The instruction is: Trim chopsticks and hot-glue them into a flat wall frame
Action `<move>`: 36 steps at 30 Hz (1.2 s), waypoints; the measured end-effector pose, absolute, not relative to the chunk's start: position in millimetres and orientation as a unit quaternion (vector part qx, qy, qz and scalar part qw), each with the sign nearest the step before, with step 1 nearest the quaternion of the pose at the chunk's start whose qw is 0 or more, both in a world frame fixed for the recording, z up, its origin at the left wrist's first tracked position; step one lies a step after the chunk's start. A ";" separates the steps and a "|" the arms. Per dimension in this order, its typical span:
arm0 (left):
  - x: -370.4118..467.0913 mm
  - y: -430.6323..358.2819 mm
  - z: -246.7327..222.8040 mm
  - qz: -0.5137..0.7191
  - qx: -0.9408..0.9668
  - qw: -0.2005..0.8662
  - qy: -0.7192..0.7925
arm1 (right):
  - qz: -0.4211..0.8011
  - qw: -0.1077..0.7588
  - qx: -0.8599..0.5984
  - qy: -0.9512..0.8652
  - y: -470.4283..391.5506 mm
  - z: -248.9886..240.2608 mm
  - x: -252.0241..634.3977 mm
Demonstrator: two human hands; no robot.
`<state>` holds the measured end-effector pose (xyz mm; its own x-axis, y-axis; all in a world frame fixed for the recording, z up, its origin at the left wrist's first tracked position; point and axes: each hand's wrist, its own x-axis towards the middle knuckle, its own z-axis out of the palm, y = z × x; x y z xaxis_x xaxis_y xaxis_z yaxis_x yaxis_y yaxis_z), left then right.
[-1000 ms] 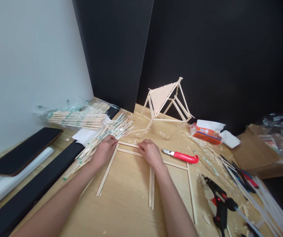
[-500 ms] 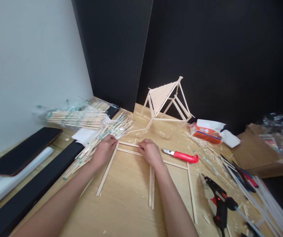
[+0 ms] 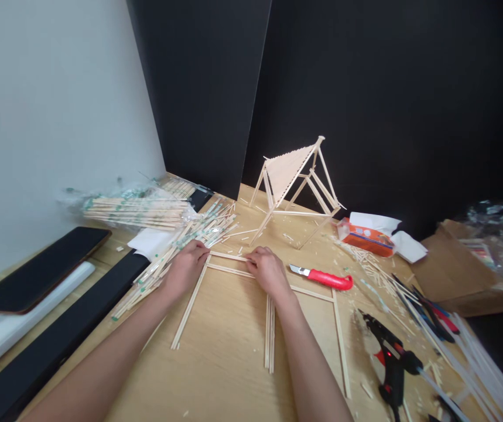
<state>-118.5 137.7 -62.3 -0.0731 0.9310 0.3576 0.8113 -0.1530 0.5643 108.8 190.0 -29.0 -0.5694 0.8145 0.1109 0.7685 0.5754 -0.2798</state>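
A thin wooden stick (image 3: 228, 256) runs between my two hands, its ends pinched in their fingertips. My left hand (image 3: 188, 261) is closed at its left end, over the corner of a flat stick frame (image 3: 315, 293) lying on the table. My right hand (image 3: 267, 268) is closed on the other end and hides part of the frame's top bar. Below my right wrist, a few sticks (image 3: 269, 337) lie side by side. Just right of that hand rests a red-handled utility knife (image 3: 328, 279) with its blade out.
A stick house model (image 3: 293, 173) stands at the back. Loose wrapped sticks (image 3: 207, 225) are heaped at left. On the right are a hot glue gun (image 3: 392, 354) with a red light, an orange tissue pack (image 3: 368, 239), pliers (image 3: 438, 319), glue sticks (image 3: 488, 363) and a cardboard box (image 3: 448, 275).
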 end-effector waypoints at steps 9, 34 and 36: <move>-118.5 137.7 -61.7 0.342 0.677 0.087 0.646 | 0.092 0.118 -0.448 -0.881 189.9 -28.2 109.7; -125.1 133.3 -59.3 0.297 0.697 0.080 0.647 | 0.014 0.211 -0.554 -0.805 192.9 23.3 157.3; -127.0 132.4 -59.4 0.286 0.705 0.078 0.645 | -0.001 0.240 -0.572 -0.784 184.6 41.7 174.4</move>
<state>-127.0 132.4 -59.4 0.0050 0.9534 0.3017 0.8638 -0.1561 0.4790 174.4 184.6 41.7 -0.2304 0.8968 0.3777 0.8982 0.3453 -0.2721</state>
